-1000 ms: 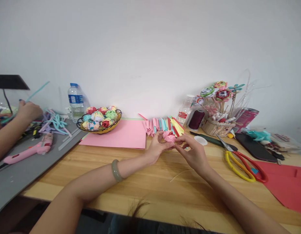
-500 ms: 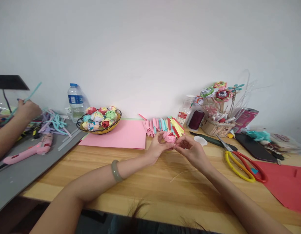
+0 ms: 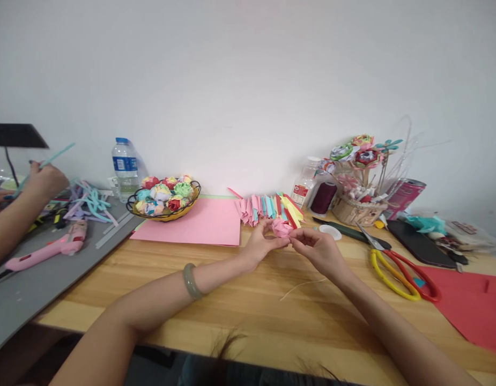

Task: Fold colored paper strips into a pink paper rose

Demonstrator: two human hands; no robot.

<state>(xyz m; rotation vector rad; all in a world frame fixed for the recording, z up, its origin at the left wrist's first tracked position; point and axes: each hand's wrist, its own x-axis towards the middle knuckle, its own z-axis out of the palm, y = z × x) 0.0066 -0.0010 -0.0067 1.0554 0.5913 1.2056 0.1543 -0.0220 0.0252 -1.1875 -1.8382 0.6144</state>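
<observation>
A pink paper flower (image 3: 281, 228) is held above the wooden table between my two hands. My left hand (image 3: 260, 247) grips its left side and underside with thumb and fingers. On the right, my right hand (image 3: 318, 249) pinches the flower's lower right edge between thumb and forefinger. Just behind lies a row of folded paper strips (image 3: 258, 209) in pink, blue, red and yellow. Beneath my right hand a thin pale string (image 3: 300, 287) rests on the wood.
To the left are pink paper sheets (image 3: 207, 225), a basket (image 3: 171, 217) of paper flowers, a water bottle (image 3: 125, 170) and a pink glue gun (image 3: 50, 252). A co-worker's hand (image 3: 46, 182) holds a blue strip. Scissors (image 3: 396, 273), red paper (image 3: 468, 305) and a thread spool (image 3: 323, 198) are right.
The flower has turned slightly in my fingers, and my right hand's fingers have drawn closer together at its lower edge. The co-worker's blue strip has tilted lower.
</observation>
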